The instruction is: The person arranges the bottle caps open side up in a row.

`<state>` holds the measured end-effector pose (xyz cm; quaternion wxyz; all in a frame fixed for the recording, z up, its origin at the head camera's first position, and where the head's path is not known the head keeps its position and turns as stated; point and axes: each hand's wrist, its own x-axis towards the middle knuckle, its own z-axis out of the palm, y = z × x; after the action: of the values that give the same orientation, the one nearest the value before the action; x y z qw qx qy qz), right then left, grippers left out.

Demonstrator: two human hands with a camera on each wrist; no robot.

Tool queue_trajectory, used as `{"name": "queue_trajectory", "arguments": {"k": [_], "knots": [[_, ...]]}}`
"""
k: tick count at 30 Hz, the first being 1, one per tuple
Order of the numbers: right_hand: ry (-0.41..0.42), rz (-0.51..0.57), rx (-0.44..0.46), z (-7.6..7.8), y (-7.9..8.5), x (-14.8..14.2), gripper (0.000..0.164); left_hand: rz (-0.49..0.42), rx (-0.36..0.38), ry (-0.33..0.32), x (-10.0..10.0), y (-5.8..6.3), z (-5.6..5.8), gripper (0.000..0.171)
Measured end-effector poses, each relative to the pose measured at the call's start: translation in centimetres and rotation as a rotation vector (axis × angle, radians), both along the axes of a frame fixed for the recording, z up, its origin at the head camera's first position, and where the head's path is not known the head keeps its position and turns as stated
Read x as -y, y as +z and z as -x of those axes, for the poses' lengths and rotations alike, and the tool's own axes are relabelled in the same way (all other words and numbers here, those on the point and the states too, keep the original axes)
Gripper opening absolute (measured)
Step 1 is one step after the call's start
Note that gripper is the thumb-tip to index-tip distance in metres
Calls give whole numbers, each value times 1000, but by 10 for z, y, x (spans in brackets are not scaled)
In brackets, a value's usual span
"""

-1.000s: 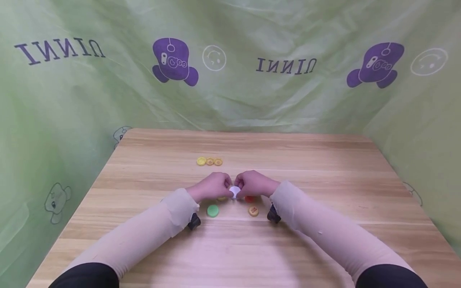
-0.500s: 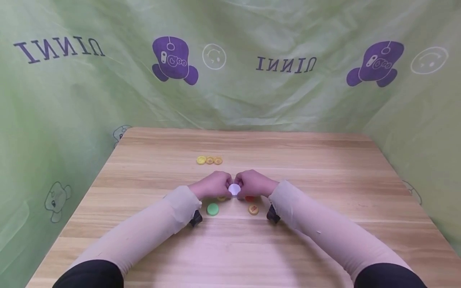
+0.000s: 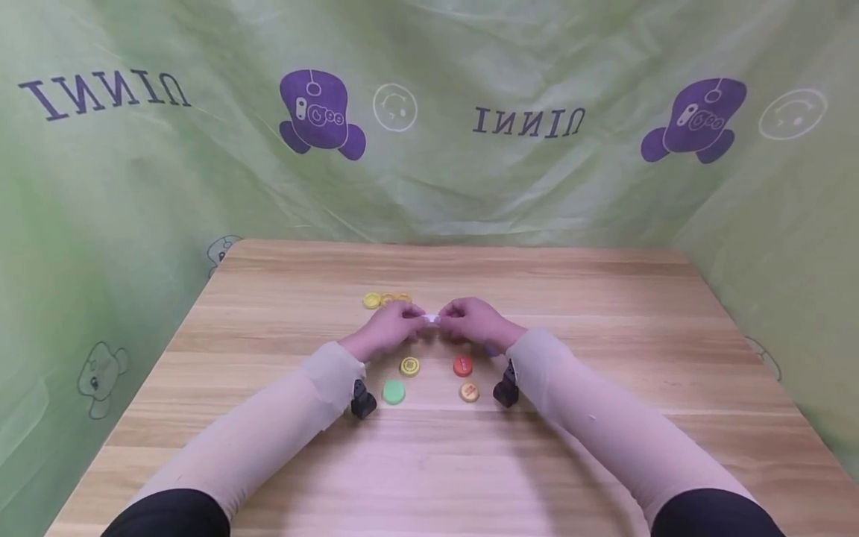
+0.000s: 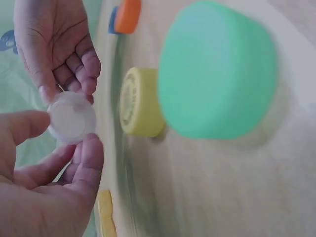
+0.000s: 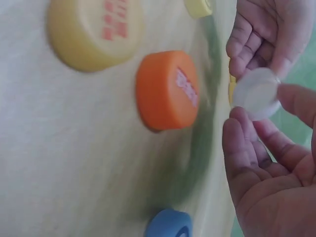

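Both hands hold one white bottle cap (image 4: 71, 121) between them, raised above the table in the wrist views. My left hand (image 3: 389, 326) pinches it from the left with thumb and fingertips. From the other side my right hand (image 3: 478, 322) pinches the same cap, its thumb on the rim in the right wrist view. Below the hands lie a yellow cap (image 3: 409, 366) and an orange-red cap (image 3: 462, 365). Closer to me are a green cap (image 3: 394, 391) and a tan cap (image 3: 469, 391) with red print. A blue cap (image 5: 169, 224) lies by the right wrist.
Several yellow caps (image 3: 372, 300) stand in a row farther back, partly behind the left hand. The wooden table (image 3: 570, 291) ends at a green printed curtain (image 3: 429, 194) behind and on both sides. Small black wrist cameras hang under both sleeves.
Both hands have moved away from me with the white cap, and it now appears tilted nearly edge-on. The yellow, orange-red and blue caps have come into view.
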<state>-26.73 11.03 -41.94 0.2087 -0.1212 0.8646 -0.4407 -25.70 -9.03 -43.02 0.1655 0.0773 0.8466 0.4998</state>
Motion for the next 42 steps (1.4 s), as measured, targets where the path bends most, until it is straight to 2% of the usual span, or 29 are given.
{"name": "queue_trajectory", "arguments": {"k": [5,8,11,15,17,25,30,37,42], "knots": [[-70,-24,-83,3,4,10,27,-176,32,164,-4,3,1,33],[-139,16,-63,5,3,15,26,-273,53,226,-7,4,1,35],[-212,111,-20,8,1,19,24,-341,75,261,-9,5,2,36],[-286,265,28,13,-1,22,19,-378,92,273,-10,5,7,38],[-308,306,30,16,-3,23,17,-376,95,274,-10,6,9,39],[-359,291,35,24,-10,22,18,-360,105,254,-11,6,13,42],[-372,284,62,31,-10,22,24,-350,110,279,-14,7,16,44],[-439,414,199,39,-13,25,32,-365,128,305,-12,7,22,46],[-448,432,254,42,-15,26,35,-402,166,309,-11,9,23,49]]}}
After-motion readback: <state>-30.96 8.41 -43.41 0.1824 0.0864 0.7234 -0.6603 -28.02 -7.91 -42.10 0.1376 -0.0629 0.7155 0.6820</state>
